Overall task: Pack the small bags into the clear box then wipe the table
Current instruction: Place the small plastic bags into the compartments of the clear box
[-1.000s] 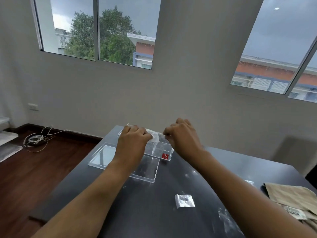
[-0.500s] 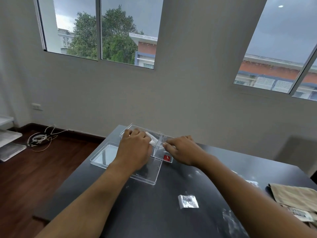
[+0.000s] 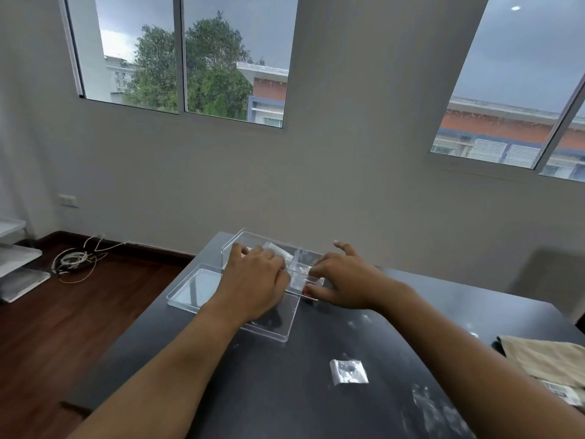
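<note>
The clear box (image 3: 235, 242) stands at the far left of the dark table (image 3: 285, 391), with a divider across its middle. My left hand (image 3: 256, 282) reaches into its left half, fingers curled down on a small white bag (image 3: 278, 251) that pokes out past them. My right hand (image 3: 343, 280) rests at the box's right end with fingers spread and nothing in it. Another small bag (image 3: 348, 371) lies flat on the table nearer to me, apart from both hands.
The box's clear lid (image 3: 193, 288) lies flat in front of the box by the table's left edge. A beige cloth (image 3: 544, 358) sits at the right edge. Pale smears (image 3: 427, 403) mark the table near it. Cables (image 3: 74, 259) lie on the wood floor.
Both hands came down from above the box with the small bag. The right hand has let go and spread its fingers at the box's right end, while the left went into the box.
</note>
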Motion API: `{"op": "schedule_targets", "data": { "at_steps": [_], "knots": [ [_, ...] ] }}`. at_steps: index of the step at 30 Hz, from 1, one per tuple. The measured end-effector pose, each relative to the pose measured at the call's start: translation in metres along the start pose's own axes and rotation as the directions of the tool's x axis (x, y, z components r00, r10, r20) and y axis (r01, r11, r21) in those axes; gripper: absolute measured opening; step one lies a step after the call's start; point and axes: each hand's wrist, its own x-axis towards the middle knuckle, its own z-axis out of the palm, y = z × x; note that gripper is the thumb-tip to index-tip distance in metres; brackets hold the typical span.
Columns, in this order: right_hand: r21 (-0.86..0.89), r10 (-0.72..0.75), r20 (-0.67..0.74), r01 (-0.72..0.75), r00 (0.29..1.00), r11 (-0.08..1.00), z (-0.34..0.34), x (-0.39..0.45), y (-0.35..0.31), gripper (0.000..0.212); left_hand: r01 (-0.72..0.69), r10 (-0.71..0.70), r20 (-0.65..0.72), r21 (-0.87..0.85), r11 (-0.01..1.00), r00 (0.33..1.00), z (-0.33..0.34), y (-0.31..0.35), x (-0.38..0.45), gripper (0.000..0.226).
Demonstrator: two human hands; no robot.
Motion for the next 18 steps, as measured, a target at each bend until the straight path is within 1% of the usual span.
{"op": "schedule_targets", "data": {
  "at_steps": [3, 5, 7, 11, 13, 16, 18],
  "knots": [
    [-0.032, 0.018, -0.035, -0.019, 0.999, 0.999, -0.002, -0.003, 0.0, 0.059, 0.026, -0.027, -0.007, -0.035, 0.999, 1.0, 0.002, -0.006, 0.006, 0.052],
    [-0.063, 0.036, -0.002, -0.036, 0.999, 0.997, -0.002, -0.004, -0.001, 0.064, 0.044, -0.043, 0.048, -0.022, 0.999, 0.998, 0.004, -0.008, 0.007, 0.063],
    [-0.057, 0.047, 0.046, -0.044, 0.998, 0.997, 0.0, -0.003, -0.002, 0.064, 0.053, -0.053, 0.094, 0.003, 0.999, 0.994, 0.004, -0.005, 0.007, 0.072],
    [-0.009, 0.052, 0.05, -0.051, 0.997, 0.999, 0.004, -0.003, -0.005, 0.063, 0.059, -0.06, 0.078, 0.008, 0.998, 0.995, 0.004, -0.003, 0.006, 0.068],
    [0.031, 0.048, 0.045, -0.05, 0.998, 0.998, 0.004, -0.007, -0.005, 0.065, 0.062, -0.062, 0.034, 0.019, 0.998, 0.997, 0.006, -0.003, 0.005, 0.061],
    [0.104, 0.076, -0.048, -0.07, 0.996, 0.992, 0.0, -0.017, 0.002, 0.076, 0.032, -0.029, -0.077, 0.04, 0.999, 0.997, 0.007, -0.003, 0.002, 0.048],
    [0.135, 0.12, -0.106, -0.106, 0.987, 0.985, -0.004, -0.03, 0.011, 0.085, -0.009, 0.01, -0.149, 0.003, 1.0, 0.989, 0.004, 0.0, 0.002, 0.041]
  ]
}}
